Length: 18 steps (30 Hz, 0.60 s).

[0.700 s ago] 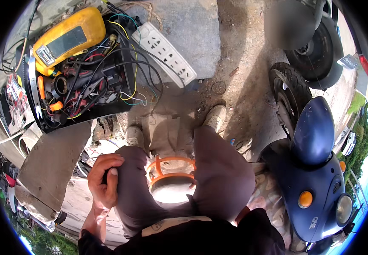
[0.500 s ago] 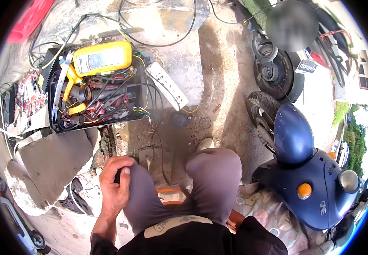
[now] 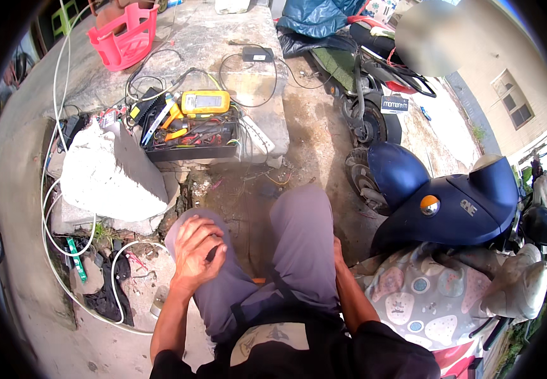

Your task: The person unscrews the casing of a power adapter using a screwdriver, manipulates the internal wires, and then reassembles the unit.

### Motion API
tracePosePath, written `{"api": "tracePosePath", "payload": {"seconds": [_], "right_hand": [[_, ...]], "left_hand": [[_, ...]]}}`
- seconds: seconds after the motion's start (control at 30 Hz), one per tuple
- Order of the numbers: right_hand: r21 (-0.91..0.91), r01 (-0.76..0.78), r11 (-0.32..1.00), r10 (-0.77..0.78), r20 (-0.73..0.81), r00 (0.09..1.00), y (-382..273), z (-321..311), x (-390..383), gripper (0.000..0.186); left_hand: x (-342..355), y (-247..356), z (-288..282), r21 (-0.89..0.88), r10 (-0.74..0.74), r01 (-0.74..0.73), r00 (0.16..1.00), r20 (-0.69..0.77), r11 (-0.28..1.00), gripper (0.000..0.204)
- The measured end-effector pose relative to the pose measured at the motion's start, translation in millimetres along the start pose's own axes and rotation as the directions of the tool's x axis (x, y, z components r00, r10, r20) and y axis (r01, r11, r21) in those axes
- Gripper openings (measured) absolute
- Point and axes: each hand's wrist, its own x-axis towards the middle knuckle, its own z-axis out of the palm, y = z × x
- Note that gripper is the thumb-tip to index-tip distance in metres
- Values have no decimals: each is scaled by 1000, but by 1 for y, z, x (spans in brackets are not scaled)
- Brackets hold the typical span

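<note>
My left hand (image 3: 199, 247) rests on my left knee, loosely bent, thumb apart from fingers, holding nothing I can see. My right hand (image 3: 338, 249) is mostly hidden beside my right thigh, its fingers out of sight. Ahead on a concrete ledge (image 3: 201, 38), a black open case (image 3: 191, 153) holds tangled wires and orange-handled tools, with a yellow meter (image 3: 204, 101) on top and a white power strip (image 3: 257, 134) beside it. A white lumpy block (image 3: 106, 180) lies left of the case.
A blue scooter (image 3: 456, 208) with a patterned cover (image 3: 406, 297) stands at my right, another two-wheeler (image 3: 365, 120) behind it. A pink plastic stool (image 3: 125, 44), black adapter (image 3: 257, 54), blue tarp (image 3: 308, 19) and loose white cable (image 3: 58, 82) surround the ledge.
The view has tipped up, showing more of the ledge and wall beyond. My left hand stays on the knee, fingers looser; more of my right forearm has come into sight.
</note>
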Motion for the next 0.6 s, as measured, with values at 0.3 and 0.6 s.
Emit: {"api": "tracePosePath", "payload": {"seconds": [0.3,0.6], "right_hand": [[-157,455,877,-481,-270,834,-113,32,-141,40],[-727,680,96,-858,286,427,-143,44,-198,38]], "left_hand": [[-43,78,-2,132,361,-412,885,294,902,33],[-69,112,-16,291,293,-369,916,273,883,44]]}}
